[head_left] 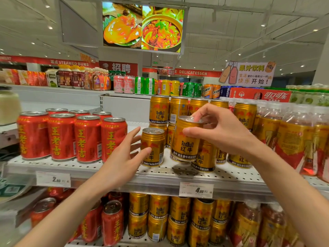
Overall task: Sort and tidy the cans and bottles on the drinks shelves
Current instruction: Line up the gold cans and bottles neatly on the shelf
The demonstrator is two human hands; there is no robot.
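Note:
My right hand (pixel 219 129) grips a gold Red Bull can (pixel 185 145) by its top rim, thumb on the front, fingers over the lid; the can hangs slightly above the white shelf (pixel 110 168). My left hand (pixel 122 155) is spread open beside a second gold can (pixel 152 147) that stands on the shelf, thumb touching its front. More gold cans (pixel 159 111) are stacked in two layers behind. Several red herbal-tea cans (pixel 62 138) stand in rows at the left.
Bottled tea drinks (pixel 295 139) crowd the shelf's right end. Price tags (pixel 53 179) hang on the shelf edge. The lower shelf holds red cans (pixel 112 223) and stacked gold cans (pixel 158 216). A higher shelf behind carries mixed cans and a red cola carton (pixel 260 95).

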